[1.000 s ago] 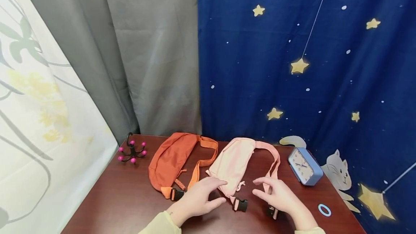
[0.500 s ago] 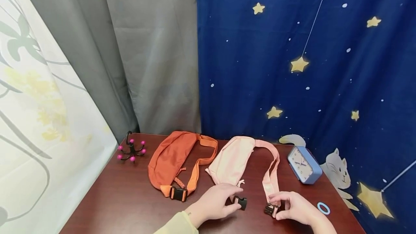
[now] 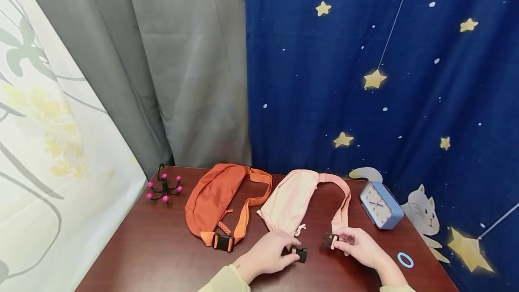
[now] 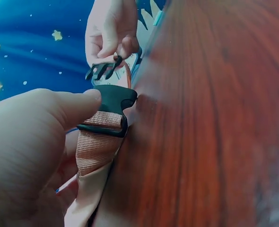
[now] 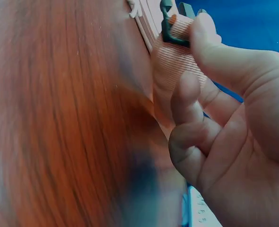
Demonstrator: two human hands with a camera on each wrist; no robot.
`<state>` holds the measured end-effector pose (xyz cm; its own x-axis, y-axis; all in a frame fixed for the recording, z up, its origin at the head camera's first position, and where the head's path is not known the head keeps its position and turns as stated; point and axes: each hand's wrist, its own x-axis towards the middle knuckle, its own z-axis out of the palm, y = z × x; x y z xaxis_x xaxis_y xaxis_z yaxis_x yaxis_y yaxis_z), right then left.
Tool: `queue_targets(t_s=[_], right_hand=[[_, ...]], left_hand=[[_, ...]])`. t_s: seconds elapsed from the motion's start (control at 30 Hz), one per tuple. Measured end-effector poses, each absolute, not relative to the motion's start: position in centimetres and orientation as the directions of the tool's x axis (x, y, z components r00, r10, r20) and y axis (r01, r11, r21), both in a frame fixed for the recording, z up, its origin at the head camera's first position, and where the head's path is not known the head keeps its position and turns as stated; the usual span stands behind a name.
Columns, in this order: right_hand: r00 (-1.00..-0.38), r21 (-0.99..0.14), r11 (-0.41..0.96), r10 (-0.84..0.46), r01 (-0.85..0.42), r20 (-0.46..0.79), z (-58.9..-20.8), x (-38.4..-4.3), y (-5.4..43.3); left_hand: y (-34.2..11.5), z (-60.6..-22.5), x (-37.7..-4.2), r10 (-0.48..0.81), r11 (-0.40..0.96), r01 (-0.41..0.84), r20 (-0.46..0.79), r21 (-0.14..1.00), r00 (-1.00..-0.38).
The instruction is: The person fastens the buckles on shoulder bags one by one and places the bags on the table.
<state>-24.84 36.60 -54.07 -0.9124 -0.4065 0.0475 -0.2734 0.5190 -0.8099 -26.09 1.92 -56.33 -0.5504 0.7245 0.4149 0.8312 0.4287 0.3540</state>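
A pink waist bag (image 3: pixel 289 199) lies on the table, its pink strap (image 3: pixel 342 197) looping out to the right. My left hand (image 3: pixel 269 251) pinches the black socket half of its buckle (image 4: pixel 112 97), thumb on top. Opposite, my right hand (image 3: pixel 361 247) pinches the strap end by the black pronged buckle half (image 3: pixel 329 239). In the left wrist view the prongs point toward the socket, and a gap separates the two halves. The right wrist view shows thumb and fingers on the ribbed webbing (image 5: pixel 177 61) below the prongs.
An orange waist bag (image 3: pixel 215 199) with its buckle fastened lies to the left. Beyond it stands a black hook rack (image 3: pixel 165 188) with pink tips. A blue alarm clock (image 3: pixel 381 205) and a light blue ring (image 3: pixel 405 260) are on the right. Curtains hang behind the table (image 3: pixel 138 247).
Both hands have come down from above the table and taken hold of the two buckle halves. The right hand has lifted the pronged half and turned its prongs leftward, toward the socket.
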Motion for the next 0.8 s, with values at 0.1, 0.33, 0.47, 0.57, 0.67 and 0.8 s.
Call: queue_targets(t_s=[0.1,0.33,0.47,0.57,0.67,0.8], right_hand=[[-0.916,-0.842,0.474,-0.397,-0.258,0.057,-54.7,-25.4,36.0],[-0.912,-0.896,0.378,-0.404,-0.235,0.069,-56.6,-25.8,34.4],[-0.918,-0.908,0.349,-0.387,-0.233,0.087,-57.3,-25.7,33.5],[-0.913,-0.911,0.33,-0.393,-0.249,0.108,-57.4,-25.6,32.6],[-0.889,-0.903,0.321,-0.44,-0.287,0.126,-57.6,-25.5,31.8],[-0.87,-0.888,0.329,-0.472,-0.322,0.141,-57.8,-25.4,31.1]], left_hand=[[2.0,-56.9,-26.2,0.714,0.434,0.829,0.426,0.353,-0.556],[1.9,-58.0,-25.9,0.665,0.402,0.768,0.417,0.498,-0.619],[1.8,-58.3,-26.0,0.623,0.353,0.71,0.413,0.61,-0.664],[1.7,-58.3,-26.2,0.587,0.326,0.656,0.398,0.681,-0.705],[1.6,-58.2,-26.3,0.563,0.317,0.606,0.369,0.73,-0.74],[1.5,-58.1,-26.4,0.546,0.312,0.572,0.35,0.758,-0.761]])
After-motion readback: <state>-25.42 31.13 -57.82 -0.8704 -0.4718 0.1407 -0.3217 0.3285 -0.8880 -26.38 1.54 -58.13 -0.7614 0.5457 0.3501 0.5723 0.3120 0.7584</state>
